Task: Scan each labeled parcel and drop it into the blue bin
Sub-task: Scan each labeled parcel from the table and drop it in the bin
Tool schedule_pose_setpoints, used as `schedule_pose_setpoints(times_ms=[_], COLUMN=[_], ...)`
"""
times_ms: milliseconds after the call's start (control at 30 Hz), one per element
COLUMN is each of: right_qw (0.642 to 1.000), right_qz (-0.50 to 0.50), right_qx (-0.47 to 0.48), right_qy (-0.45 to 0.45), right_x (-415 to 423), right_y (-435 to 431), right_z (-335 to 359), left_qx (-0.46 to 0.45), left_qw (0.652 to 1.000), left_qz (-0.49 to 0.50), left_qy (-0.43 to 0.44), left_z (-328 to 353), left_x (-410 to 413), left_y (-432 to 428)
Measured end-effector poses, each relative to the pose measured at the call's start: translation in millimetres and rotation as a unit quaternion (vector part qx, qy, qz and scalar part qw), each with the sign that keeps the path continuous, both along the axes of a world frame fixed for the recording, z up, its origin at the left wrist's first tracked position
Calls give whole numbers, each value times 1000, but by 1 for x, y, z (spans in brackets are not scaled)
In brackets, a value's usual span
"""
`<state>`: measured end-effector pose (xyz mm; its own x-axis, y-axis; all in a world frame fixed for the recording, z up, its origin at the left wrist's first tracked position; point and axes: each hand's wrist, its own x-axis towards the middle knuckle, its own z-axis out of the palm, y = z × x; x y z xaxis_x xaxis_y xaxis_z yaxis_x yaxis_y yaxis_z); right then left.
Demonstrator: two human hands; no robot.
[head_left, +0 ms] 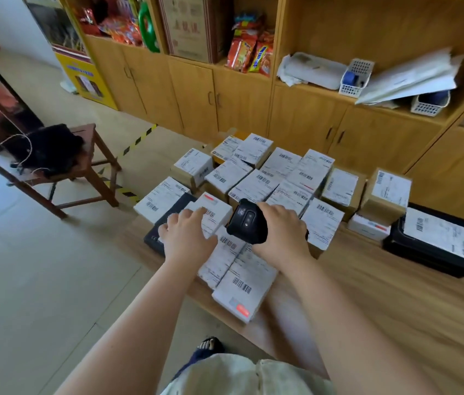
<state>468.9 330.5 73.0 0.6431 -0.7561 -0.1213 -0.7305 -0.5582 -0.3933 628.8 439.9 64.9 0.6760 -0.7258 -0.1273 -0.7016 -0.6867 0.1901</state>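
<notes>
Crowding the table [396, 309] — white-labelled, barcoded brown parcels [282, 178]

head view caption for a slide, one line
Right hand holds a black scanner above labeled parcels; left hand touches a white parcel.

Both forearms are shown bare from the lower frame edge up to the left hand [186, 238] and the right hand [279, 232]. A pale cream garment [239, 374] with a stitched seam is worn over the torso. A dark open-toed sandal [210, 344] is worn on one foot, with dark blue fabric just below it.
</notes>
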Motion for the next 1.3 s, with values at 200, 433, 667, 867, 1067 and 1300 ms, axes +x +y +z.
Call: schedule_pose_setpoints(times_ms=[200, 433, 667, 867, 1067, 1300], right_qw=[998, 986, 973, 974, 974, 968], right_qz=[-59, -153, -195, -202, -209, -220], right_qx=[27, 48, 82, 63, 47, -13], right_qy=[24, 55, 93, 85, 70, 118], right_x=[60, 79, 77, 84, 89, 76], right_y=[-1, 16, 33, 37, 44, 51], right_z=[-12, -26, -35, -31, -27, -23], left_qx=[109, 192, 145, 74, 48, 38], left_qw=[987, 956, 956, 903, 875, 856], left_qz=[19, -3, -22, 48, 62, 69], left_qy=[117, 221, 253, 420, 478, 511], left_z=[-28, -64, -63, -61, -71, -75], left_x=[89, 107, 112, 146, 139, 129], left_y=[-14, -24, -24, -20, -13, -14])
